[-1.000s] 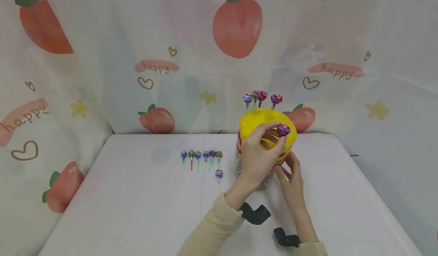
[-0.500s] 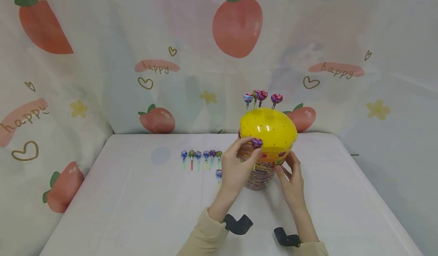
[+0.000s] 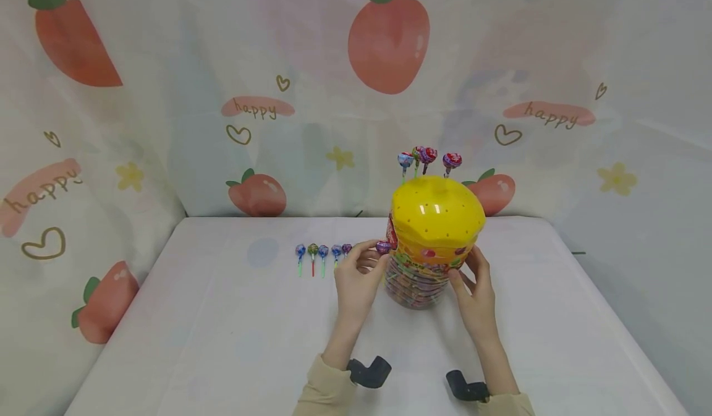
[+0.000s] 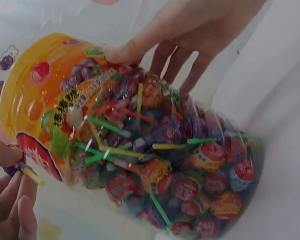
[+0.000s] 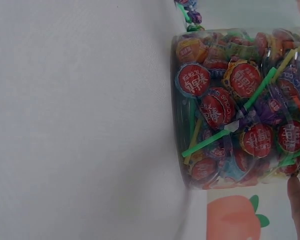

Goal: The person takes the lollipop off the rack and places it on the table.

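My left hand (image 3: pixel 355 283) pinches a purple-wrapped lollipop (image 3: pixel 383 247) by its head, just left of the big candy jar (image 3: pixel 419 286). The lollipop's yellow stick (image 4: pixel 32 176) points out below the fingers in the left wrist view. Clear plastic walls show the jar packed with wrapped lollipops, under a dimpled yellow lid (image 3: pixel 439 209). Several lollipops (image 3: pixel 428 155) stand upright at the lid's far side. My right hand (image 3: pixel 477 298) holds the jar's right side below the lid, thumb in front and the other fingers curved behind.
A row of several lollipops (image 3: pixel 324 252) lies on the white table (image 3: pixel 233 329) left of the jar, its right end hidden behind my left hand. Black curved pieces (image 3: pixel 371 373) sit at both wrists. A patterned cloth (image 3: pixel 311 45) hangs behind.
My left hand has moved from in front of the lid leftward and down to the jar's left side, still pinching the purple lollipop. The right hand has stayed on the jar.
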A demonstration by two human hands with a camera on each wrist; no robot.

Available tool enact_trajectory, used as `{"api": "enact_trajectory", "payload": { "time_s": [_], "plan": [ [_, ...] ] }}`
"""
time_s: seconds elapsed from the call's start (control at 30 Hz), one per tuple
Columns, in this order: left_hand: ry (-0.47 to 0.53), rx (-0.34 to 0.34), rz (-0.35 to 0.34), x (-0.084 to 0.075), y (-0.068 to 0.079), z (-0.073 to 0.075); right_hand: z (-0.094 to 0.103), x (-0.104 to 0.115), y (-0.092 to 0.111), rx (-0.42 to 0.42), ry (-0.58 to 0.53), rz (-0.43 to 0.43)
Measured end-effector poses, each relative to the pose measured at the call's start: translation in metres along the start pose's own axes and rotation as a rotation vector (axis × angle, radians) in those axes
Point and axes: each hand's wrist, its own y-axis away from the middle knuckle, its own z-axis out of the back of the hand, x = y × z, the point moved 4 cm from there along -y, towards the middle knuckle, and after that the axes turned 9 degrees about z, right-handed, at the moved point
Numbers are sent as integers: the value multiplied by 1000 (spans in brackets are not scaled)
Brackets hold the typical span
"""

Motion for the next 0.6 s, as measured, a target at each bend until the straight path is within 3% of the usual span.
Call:
{"api": "enact_trajectory", "payload": {
  "time_s": [0.6],
  "plan": [
    [-163,-91,228,77,-16,27,0,1,0,3,2,-6]
  ]
}}
